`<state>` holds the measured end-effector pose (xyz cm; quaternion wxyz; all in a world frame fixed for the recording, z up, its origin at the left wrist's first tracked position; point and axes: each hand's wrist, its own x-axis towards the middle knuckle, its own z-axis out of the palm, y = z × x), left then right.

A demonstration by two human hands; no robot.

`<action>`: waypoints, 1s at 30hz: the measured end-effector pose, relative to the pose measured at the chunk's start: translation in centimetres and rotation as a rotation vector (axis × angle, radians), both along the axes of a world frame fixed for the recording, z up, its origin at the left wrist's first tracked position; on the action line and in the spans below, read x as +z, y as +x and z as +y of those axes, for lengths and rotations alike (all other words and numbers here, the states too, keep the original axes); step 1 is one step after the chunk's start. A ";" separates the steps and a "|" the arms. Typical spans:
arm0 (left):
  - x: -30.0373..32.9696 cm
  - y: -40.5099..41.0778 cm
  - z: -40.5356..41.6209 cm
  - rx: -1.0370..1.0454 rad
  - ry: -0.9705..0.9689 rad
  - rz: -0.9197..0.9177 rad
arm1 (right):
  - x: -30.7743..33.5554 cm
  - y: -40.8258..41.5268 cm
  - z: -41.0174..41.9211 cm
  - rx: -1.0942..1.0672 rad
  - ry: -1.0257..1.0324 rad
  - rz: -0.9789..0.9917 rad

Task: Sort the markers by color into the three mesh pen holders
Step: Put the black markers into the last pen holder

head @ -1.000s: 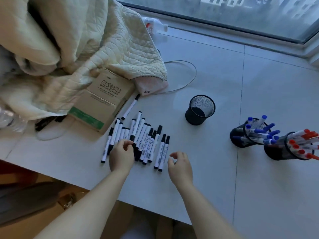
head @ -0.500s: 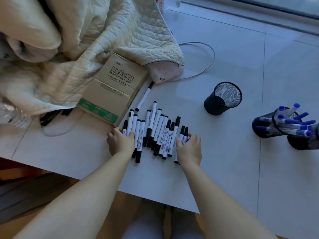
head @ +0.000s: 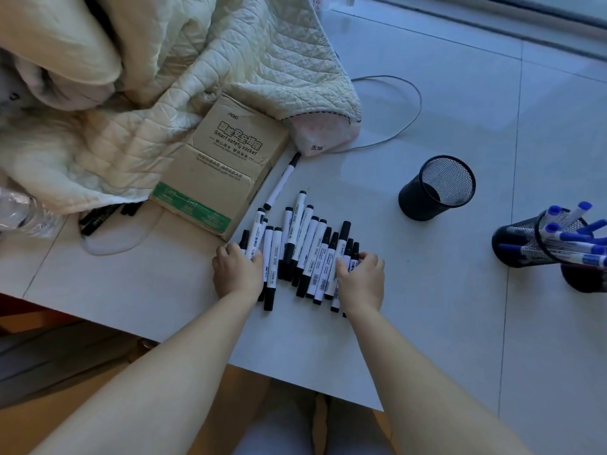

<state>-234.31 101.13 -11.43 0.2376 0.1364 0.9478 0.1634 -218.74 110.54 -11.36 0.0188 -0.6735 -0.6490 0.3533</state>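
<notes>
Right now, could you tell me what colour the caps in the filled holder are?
Blue caps, seen in the head view.

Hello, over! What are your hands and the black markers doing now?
Left hand, right hand cup black markers from both sides. Empty holder waits. One stray marker by box.

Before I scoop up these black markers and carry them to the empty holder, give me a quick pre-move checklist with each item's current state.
1. Left hand against the left side of the black markers: ok.
2. Right hand against the bunch's right side: ok.
3. Bunch gathered and even: not ok, ends staggered; one stray marker lies apart by the cardboard box.
4. Empty mesh holder upright, nothing showing inside: ok.
5. Path from the bunch to that holder free: ok.
6. Grip secure enough to lift: cannot tell.
</notes>
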 end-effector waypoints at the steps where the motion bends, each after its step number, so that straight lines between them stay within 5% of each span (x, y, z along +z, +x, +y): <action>1: 0.0 0.0 -0.1 -0.014 -0.001 0.006 | 0.0 0.0 0.0 0.012 0.002 0.000; 18: 1.3 0.0 -1.6 0.055 0.147 -0.073 | -0.2 -0.2 0.0 0.176 0.019 -0.113; 30: 5.8 2.3 4.4 -0.100 0.424 -0.179 | 3.0 3.9 4.7 0.049 -0.282 -0.025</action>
